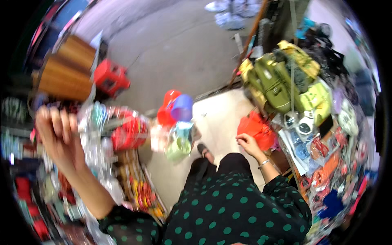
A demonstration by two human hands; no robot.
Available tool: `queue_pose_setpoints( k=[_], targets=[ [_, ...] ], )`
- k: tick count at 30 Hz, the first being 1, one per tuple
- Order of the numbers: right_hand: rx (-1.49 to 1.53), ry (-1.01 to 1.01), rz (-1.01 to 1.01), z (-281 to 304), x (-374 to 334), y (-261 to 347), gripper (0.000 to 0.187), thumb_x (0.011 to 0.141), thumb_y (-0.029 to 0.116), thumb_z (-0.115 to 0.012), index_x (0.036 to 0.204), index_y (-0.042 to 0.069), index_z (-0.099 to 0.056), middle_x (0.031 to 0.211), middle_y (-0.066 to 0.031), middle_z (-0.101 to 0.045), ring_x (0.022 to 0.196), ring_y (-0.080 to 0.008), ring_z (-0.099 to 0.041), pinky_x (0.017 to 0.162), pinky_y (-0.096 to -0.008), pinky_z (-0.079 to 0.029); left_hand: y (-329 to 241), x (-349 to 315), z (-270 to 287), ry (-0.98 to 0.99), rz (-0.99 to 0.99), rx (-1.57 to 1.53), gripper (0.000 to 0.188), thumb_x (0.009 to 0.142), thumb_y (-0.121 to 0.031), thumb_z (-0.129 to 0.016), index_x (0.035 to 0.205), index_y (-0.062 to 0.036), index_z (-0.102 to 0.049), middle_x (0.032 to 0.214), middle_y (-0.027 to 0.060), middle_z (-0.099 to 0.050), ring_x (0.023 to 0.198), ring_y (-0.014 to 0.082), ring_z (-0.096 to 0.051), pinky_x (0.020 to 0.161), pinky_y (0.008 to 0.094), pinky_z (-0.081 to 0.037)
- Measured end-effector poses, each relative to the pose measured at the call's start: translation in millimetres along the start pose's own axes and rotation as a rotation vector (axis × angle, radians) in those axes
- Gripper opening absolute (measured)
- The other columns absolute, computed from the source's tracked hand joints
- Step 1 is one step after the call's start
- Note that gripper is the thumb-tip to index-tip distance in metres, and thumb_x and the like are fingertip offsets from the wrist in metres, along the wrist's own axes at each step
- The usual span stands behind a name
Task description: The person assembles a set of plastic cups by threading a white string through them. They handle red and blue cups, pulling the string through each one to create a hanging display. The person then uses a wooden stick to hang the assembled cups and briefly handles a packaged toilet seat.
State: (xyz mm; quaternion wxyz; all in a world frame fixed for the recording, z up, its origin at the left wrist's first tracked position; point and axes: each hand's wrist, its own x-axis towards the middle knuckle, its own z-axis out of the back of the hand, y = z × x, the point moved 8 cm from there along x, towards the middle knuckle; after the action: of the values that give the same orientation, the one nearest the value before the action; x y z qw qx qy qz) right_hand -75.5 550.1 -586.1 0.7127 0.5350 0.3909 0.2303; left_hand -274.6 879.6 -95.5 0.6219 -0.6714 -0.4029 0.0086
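My left hand (59, 132) is raised at the left, beside shelves of packaged goods. Its fingers are loosely bent and apart, somewhat blurred, with nothing visible in them. Lower down on the right, my right hand (250, 145) hangs in front of a red plastic bag (258, 127). Those fingers are loosely curled, and I see nothing in them; whether they touch the bag I cannot tell. Plastic cups or scoops cluster between my hands: a red one (166, 113), a purple one (182, 108) and a pale green one (178, 149).
A red stool-like plastic item (110, 77) stands by brown boxes (65, 77) at the far left. Olive-green bags (271, 81) are piled at the right, above a stall of wrapped small goods (322, 155). Pale floor (218, 112) lies ahead of my feet, with grey pavement (171, 49) beyond.
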Motion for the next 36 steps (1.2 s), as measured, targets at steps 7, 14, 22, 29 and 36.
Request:
queue_pose_setpoints(
  k=[7,14,22,29,36],
  targets=[
    [0.136,-0.195,0.212,46.5,116.8,144.7,0.023,0.083,0.006,-0.052,0.105,0.0,-0.054,0.095,-0.0054,-0.058,0.085,-0.0105,-0.055,0.076,-0.0248,-0.045,66.3,50.5,39.6,-0.052,-0.099,-0.018,0.022,0.092,-0.028,-0.045,0.085,-0.0078,-0.04,0.058,-0.0004,-0.033,0.044,0.0069,-0.029,0.039,0.0199,-0.026],
    [0.274,-0.598,0.439,198.4,272.6,258.4,0.028,0.082,0.006,-0.055,0.109,0.002,-0.05,0.091,-0.0022,-0.054,0.083,-0.0099,-0.051,0.076,-0.0235,-0.044,141.8,115.1,71.9,-0.166,-0.028,0.003,0.02,0.09,-0.026,-0.049,0.086,-0.0099,-0.038,0.058,-0.0025,-0.033,0.046,0.004,-0.029,0.042,0.0177,-0.022],
    [0.175,-0.987,0.429,408.2,460.2,239.2,0.065,0.078,0.025,-0.065,0.126,-0.004,-0.034,0.118,-0.0185,-0.047,0.109,-0.0241,-0.047,0.092,-0.033,-0.037,177.3,189.1,108.2,-0.4,-0.13,0.079,0.013,0.093,-0.019,-0.043,0.086,-0.0088,-0.039,0.059,-0.001,-0.033,0.043,0.0047,-0.027,0.039,0.0179,-0.023],
    [0.238,-1.153,0.231,415.8,508.6,232.9,0.042,0.085,0.034,-0.054,0.106,-0.001,-0.044,0.089,-0.0104,-0.054,0.082,-0.02,-0.053,0.073,-0.0318,-0.042,202.0,257.7,103.6,-0.477,-0.116,0.175,0.012,0.092,-0.017,-0.044,0.083,-0.0094,-0.042,0.058,-0.0013,-0.033,0.047,0.0067,-0.029,0.043,0.0209,-0.027],
    [0.094,-1.078,0.455,335.0,494.6,262.7,0.03,0.088,0.033,-0.051,0.077,0.005,-0.052,0.066,0.0002,-0.052,0.06,-0.0109,-0.048,0.055,-0.0279,-0.04,222.8,322.3,122.4,-0.296,-0.116,0.066,0.013,0.091,-0.015,-0.044,0.079,-0.01,-0.044,0.058,-0.0015,-0.034,0.05,0.0087,-0.032,0.048,0.0238,-0.03]
  ],
)
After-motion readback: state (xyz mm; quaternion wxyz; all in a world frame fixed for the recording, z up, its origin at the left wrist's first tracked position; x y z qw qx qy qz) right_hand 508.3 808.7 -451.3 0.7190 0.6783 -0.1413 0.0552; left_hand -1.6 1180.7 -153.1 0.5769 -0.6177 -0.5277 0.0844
